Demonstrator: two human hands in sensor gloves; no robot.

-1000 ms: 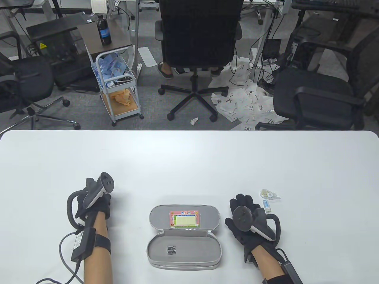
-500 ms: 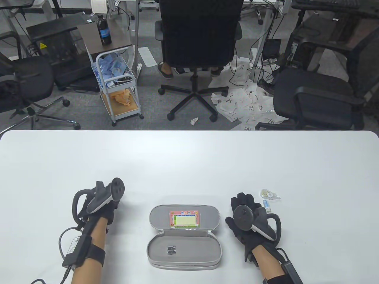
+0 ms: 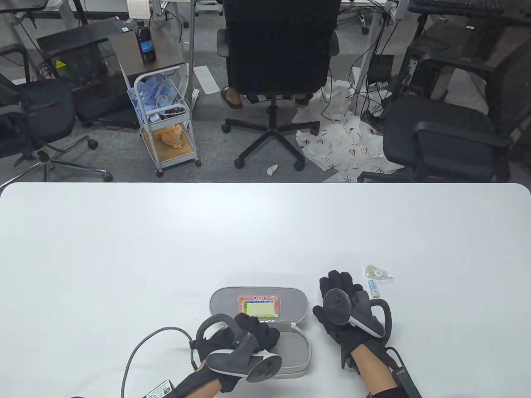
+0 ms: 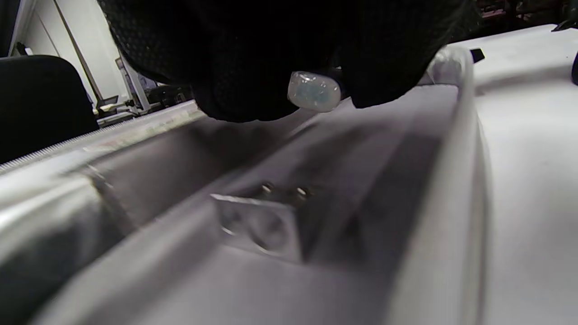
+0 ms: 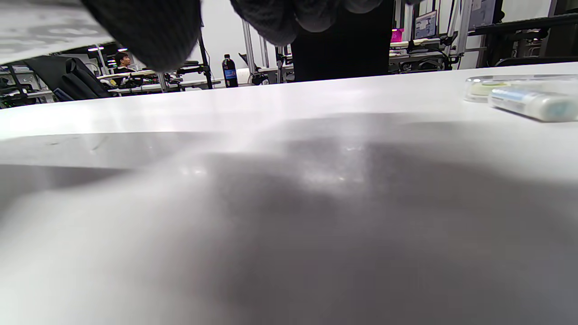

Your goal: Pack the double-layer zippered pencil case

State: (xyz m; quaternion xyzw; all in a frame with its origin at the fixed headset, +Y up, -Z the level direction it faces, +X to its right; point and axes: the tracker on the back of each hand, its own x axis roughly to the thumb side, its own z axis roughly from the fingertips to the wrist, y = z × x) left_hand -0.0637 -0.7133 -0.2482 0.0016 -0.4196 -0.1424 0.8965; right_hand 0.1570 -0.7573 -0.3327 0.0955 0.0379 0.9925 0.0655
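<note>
Nearest the person, at about six o'clock on the white table (image 3: 124, 232), the left hand (image 3: 244, 336) hung over the lower tray of the open grey pencil case (image 3: 296, 304), its tracker facing the camera. In the left wrist view its curled fingertips (image 4: 239, 90) pinched a small translucent, pale-blue object (image 4: 313, 91), possibly an eraser or a cap, though it was too small to name with confidence. The hand held it just above the tray's grey lining, apparently in order to set it down inside. A small clear twin-hole pencil sharpener (image 4: 262, 223) already lay in that tray, below and apart from the pinched piece. The case sat with its lid folded back toward twelve o'clock, and a colourful timetable card (image 3: 258, 306) showed in the lid's pocket. That left both halves flat and reachable, which suited loading from above. At about three o'clock from the case, the right hand (image 3: 344, 309) rested palm-down on the table with fingers spread and relaxed, holding nothing. It seemed parked there to wait its turn close to the remaining supplies. Just beyond its fingertips, toward one o'clock, lay a small white and blue tube-shaped item (image 3: 373, 287), and a little farther on a clear correction-tape dispenser (image 3: 376, 272). Neither was touched by the hand. Both were still outside the case, so packing looked to be at an early stage.
</note>
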